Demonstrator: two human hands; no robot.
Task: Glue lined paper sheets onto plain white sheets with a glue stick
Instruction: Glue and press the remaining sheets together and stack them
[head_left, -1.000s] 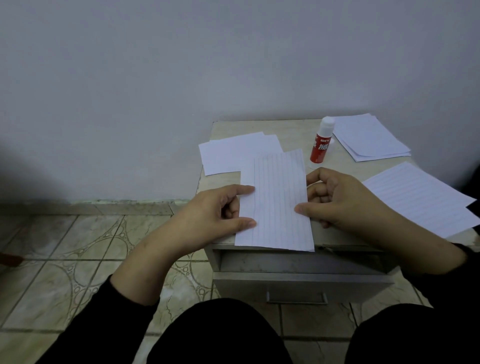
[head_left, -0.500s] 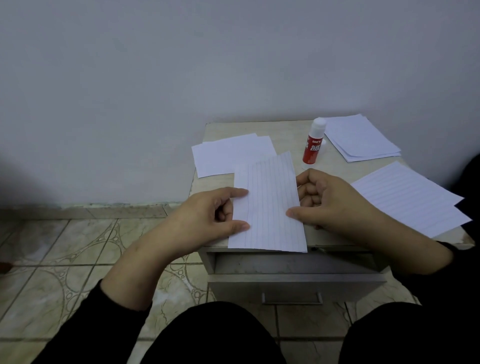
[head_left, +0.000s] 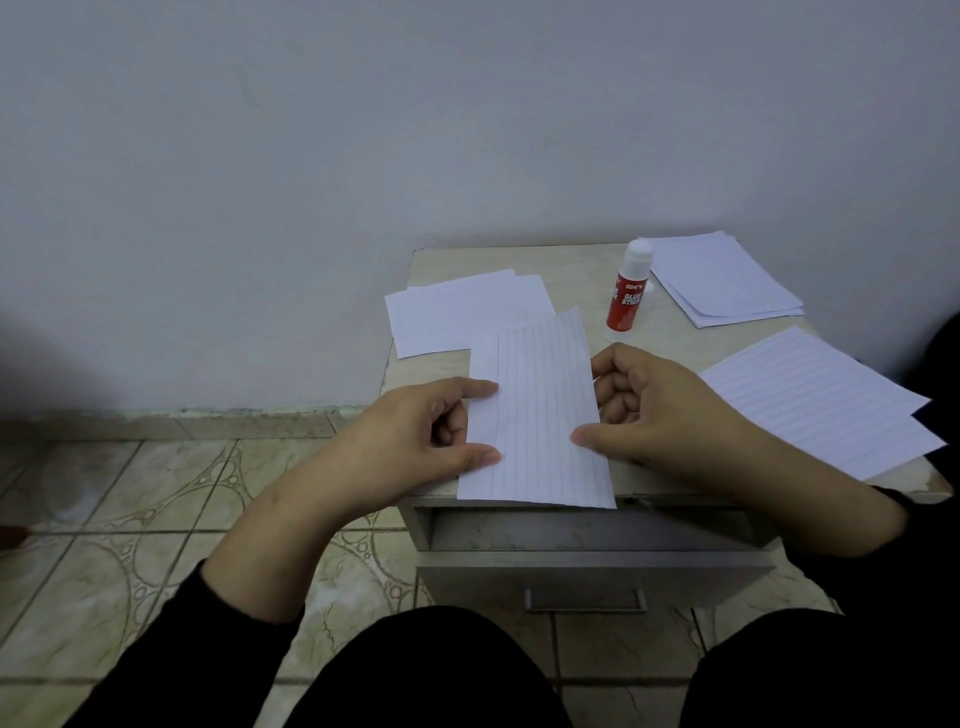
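A lined paper sheet (head_left: 540, 410) lies on a plain white sheet at the front of the small table (head_left: 571, 265). My left hand (head_left: 410, 441) pinches its left edge between thumb and index finger. My right hand (head_left: 660, 410) holds its right edge, thumb on top and fingers curled behind. A red glue stick (head_left: 627, 291) with a white cap stands upright behind the sheet. More lined sheets (head_left: 826, 400) lie at the right, a stack of white sheets (head_left: 722, 280) at the back right, and plain white sheets (head_left: 462, 312) at the back left.
The table's drawer (head_left: 587, 566) stands slightly open below the front edge. A white wall rises directly behind the table. Patterned floor tiles (head_left: 130, 519) spread to the left. My dark-clad knees fill the bottom of the view.
Both hands keep the same hold on the lined sheet. The whole scene has shifted slightly left in view as my head turned.
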